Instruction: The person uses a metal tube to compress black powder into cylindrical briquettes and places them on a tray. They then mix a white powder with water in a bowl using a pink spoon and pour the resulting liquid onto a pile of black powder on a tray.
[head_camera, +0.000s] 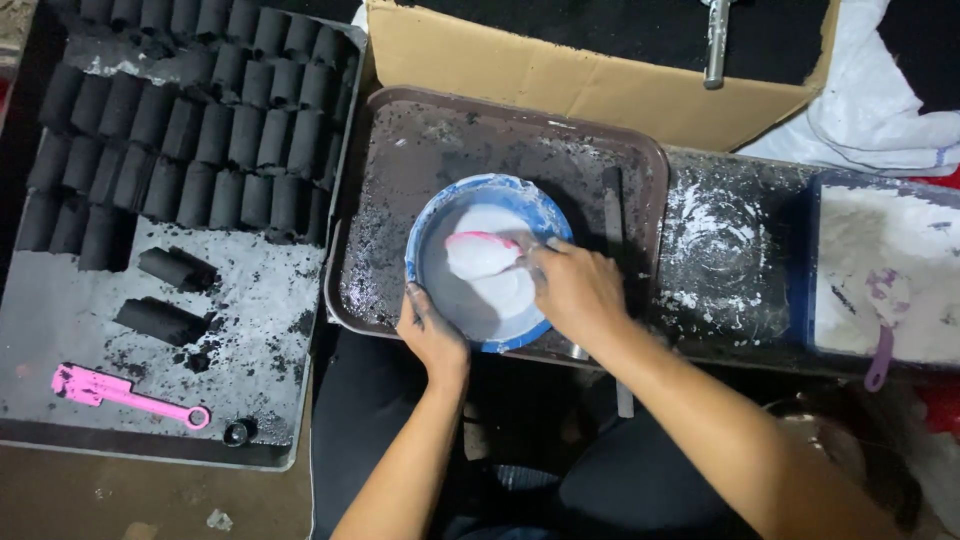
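Bowl (490, 262) — blue-rimmed, holding white paste, on dark tray (400, 180) at centre | left hand (430, 335) grips bowl's near rim, fingers curled over edge | right hand (575, 290) pinches pink spoon (482, 252) handle, scoop loaded with paste | black charcoal cylinders (190, 130) far left — pink tool (125, 393) near left | white powder bin (885, 270) right

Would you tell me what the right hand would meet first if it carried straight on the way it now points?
The right hand points left across the blue bowl; the pink spoon it holds is already in the white paste, so the bowl's far wall probably comes next.
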